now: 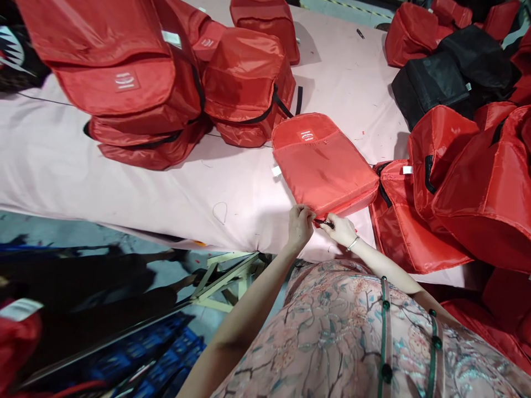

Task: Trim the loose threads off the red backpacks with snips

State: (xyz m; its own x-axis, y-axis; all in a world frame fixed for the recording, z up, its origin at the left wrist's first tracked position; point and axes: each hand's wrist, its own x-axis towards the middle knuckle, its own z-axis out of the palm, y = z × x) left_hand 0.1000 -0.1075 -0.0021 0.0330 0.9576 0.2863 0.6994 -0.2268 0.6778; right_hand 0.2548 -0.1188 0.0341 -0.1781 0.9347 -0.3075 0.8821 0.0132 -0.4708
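Note:
A red bag with a light logo patch lies flat on the table in front of me. My left hand is closed, pinching the near corner of this bag at its lower edge. In my right hand are small dark thread snips, their tip pointing left to the same corner, close by my left fingers. The fingers hide part of the snips, so I cannot tell whether the blades touch the fabric. A white tag sticks out from the bag's left side.
Red bags stand to the left, a large one and a smaller one. More red bags and black bags are heaped on the right. A small dark tool and loose threads lie on the pink table cover. Blue crates stand below left.

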